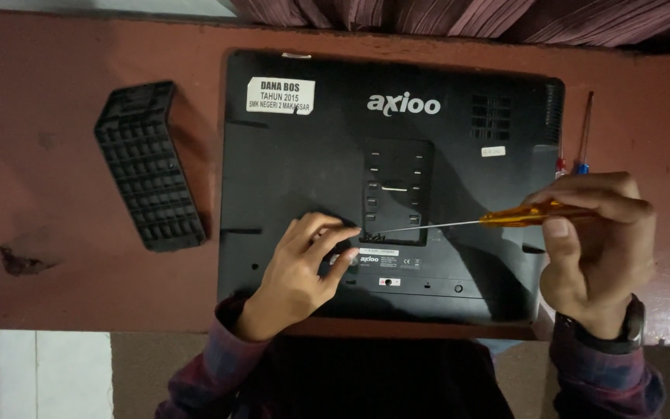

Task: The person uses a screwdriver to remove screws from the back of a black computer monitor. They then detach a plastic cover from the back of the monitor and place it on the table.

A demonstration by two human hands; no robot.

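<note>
Across the black computer back [397, 140], lying near-level from right hand [595, 248], fingers pinching the orange screwdriver [521, 216], tip at left hand [300, 268], fingers pressed together beside it.

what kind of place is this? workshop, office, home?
Likely an informal repair bench. A black all-in-one computer lies face down on a worn reddish table, spare screwdrivers beside it, a curtain behind. Right hand holds an orange-handled screwdriver.

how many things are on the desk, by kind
black computer, back up: 1
black ribbed plastic cover: 1
screwdrivers: 3, an orange-handled one in the right hand, two lying by the computer's right edge
Total: 5
The left hand rests on the computer.
</note>
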